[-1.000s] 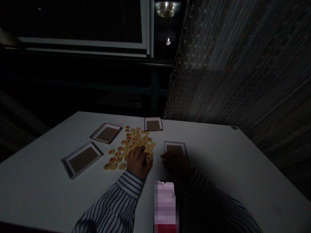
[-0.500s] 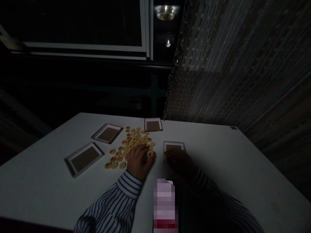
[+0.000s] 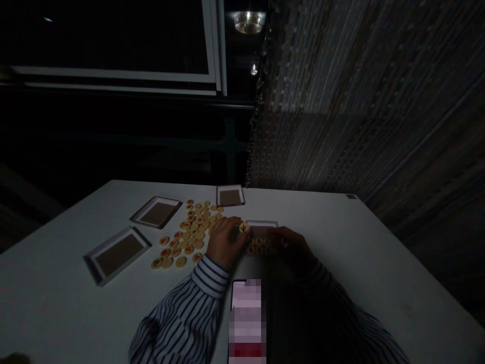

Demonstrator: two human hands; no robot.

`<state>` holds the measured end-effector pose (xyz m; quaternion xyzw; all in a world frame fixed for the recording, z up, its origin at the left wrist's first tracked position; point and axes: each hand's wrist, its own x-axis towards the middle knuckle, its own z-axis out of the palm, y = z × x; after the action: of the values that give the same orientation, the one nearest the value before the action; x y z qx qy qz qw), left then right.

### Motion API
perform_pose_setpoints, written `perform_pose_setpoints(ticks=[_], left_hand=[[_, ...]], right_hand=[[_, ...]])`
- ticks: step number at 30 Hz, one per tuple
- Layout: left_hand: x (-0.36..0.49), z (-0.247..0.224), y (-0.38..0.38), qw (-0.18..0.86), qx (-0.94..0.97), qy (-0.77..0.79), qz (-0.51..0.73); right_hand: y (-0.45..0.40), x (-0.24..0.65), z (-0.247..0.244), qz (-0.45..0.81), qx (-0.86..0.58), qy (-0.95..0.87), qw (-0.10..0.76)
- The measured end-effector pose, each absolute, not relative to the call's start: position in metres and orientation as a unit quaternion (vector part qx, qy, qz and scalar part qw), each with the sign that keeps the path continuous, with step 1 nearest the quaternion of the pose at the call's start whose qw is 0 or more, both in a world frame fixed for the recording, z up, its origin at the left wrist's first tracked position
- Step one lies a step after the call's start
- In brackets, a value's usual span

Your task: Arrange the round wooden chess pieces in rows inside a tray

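Between the thumb and fingers of my left hand (image 3: 226, 242) is a round wooden piece (image 3: 243, 228) with a black character, held up at the left edge of a shallow box (image 3: 262, 223). Several pieces (image 3: 259, 246) lie in rows in the near part of that box. My right hand (image 3: 293, 247) is at the box's right side, in shadow, thumb and fingers bent; whether anything is between them is too dark to tell. Left of my left hand, a loose spread of round pieces (image 3: 194, 228) lies on the white table (image 3: 341, 263), some with red or black characters, others blank side up.
Three more shallow boxes stand on the table: a white-rimmed one (image 3: 118, 253) at the left, a brown-rimmed one (image 3: 156, 211) behind it, and another (image 3: 230, 195) near the far edge. A phone (image 3: 246, 321) with a blurred screen lies near me. A bead curtain (image 3: 322, 101) hangs at the right.
My left hand has moved right with its piece, from the spread to the box. My right hand has shifted to the box's right side, uncovering the rows of pieces. The view has turned slightly right.
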<state>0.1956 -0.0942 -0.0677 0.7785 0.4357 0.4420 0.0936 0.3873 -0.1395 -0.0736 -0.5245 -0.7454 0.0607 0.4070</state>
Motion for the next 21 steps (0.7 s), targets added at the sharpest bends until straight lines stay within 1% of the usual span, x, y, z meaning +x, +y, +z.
perform_pose_setpoints(ticks=[4, 9, 13, 17, 21], left_hand=[[0.21, -0.073, -0.091, 0.135, 0.77, 0.427, 0.454], [0.218, -0.091, -0.088, 0.179, 0.764, 0.421, 0.455], [0.218, -0.103, -0.089, 0.154, 0.792, 0.407, 0.427], [0.217, -0.107, -0.09, 0.114, 0.807, 0.388, 0.43], [0.217, -0.107, -0.091, 0.106, 0.815, 0.374, 0.429]], right_hand=[[-0.14, 0.393, -0.077, 0.056, -0.542, -0.711, 0.444], [-0.139, 0.398, -0.082, 0.078, -0.55, -0.674, 0.487], [-0.137, 0.398, -0.088, 0.131, -0.549, -0.669, 0.483], [-0.135, 0.396, -0.092, 0.179, -0.544, -0.675, 0.465], [-0.133, 0.395, -0.094, 0.219, -0.553, -0.652, 0.47]])
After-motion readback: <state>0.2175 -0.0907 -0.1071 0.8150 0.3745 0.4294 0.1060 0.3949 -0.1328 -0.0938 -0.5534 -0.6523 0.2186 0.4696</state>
